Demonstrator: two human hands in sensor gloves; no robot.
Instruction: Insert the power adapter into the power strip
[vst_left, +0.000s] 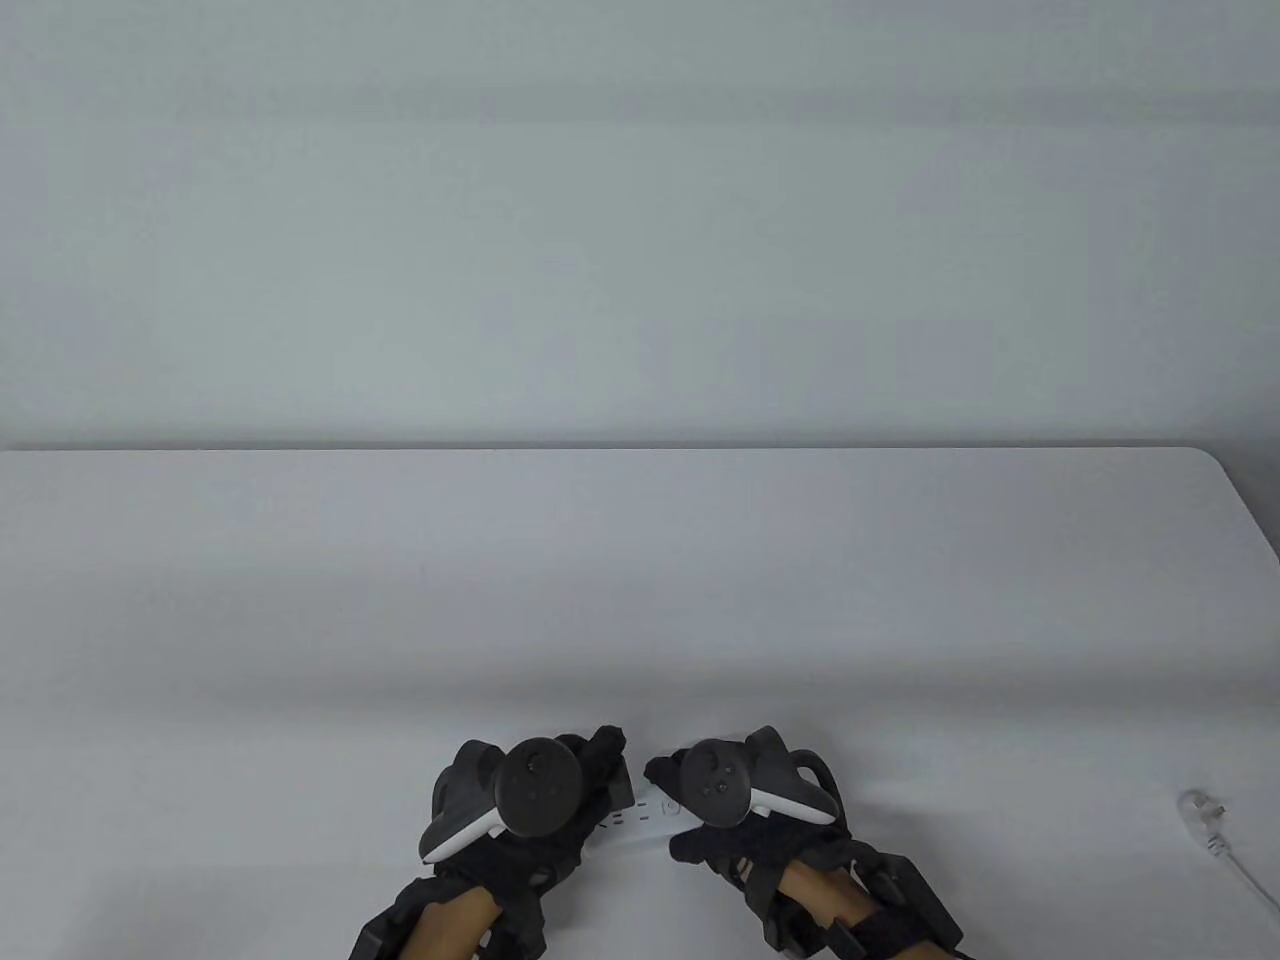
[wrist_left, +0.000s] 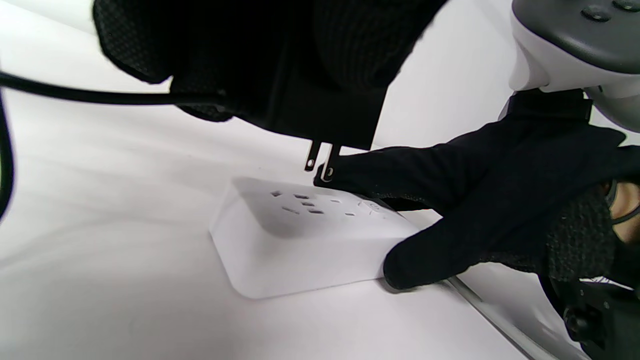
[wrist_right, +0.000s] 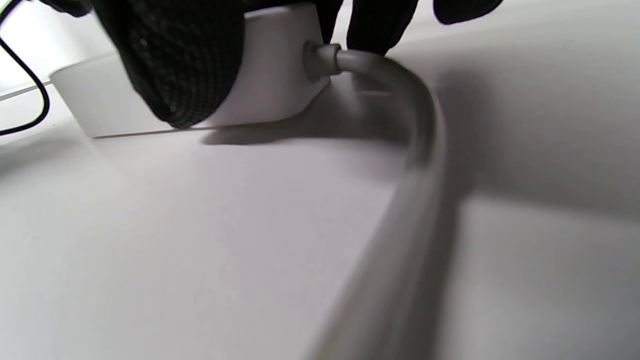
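A white power strip (wrist_left: 305, 240) lies flat on the white table; a short stretch of it (vst_left: 640, 812) shows between my hands in the table view, and its cable end (wrist_right: 275, 80) shows in the right wrist view. My left hand (vst_left: 560, 790) grips a black power adapter (wrist_left: 325, 110) and holds it just above the strip, its two prongs (wrist_left: 320, 160) pointing down, clear of the sockets (wrist_left: 300, 202). My right hand (vst_left: 700, 800) grips the strip's right end, fingers (wrist_left: 430, 175) on top and thumb (wrist_left: 415, 262) on the near side.
The strip's thick white cable (wrist_right: 415, 150) runs from its end along the table toward the camera. The adapter's thin black cord (wrist_left: 75, 95) trails left. A white plug on a white cable (vst_left: 1205, 815) lies at the table's right edge.
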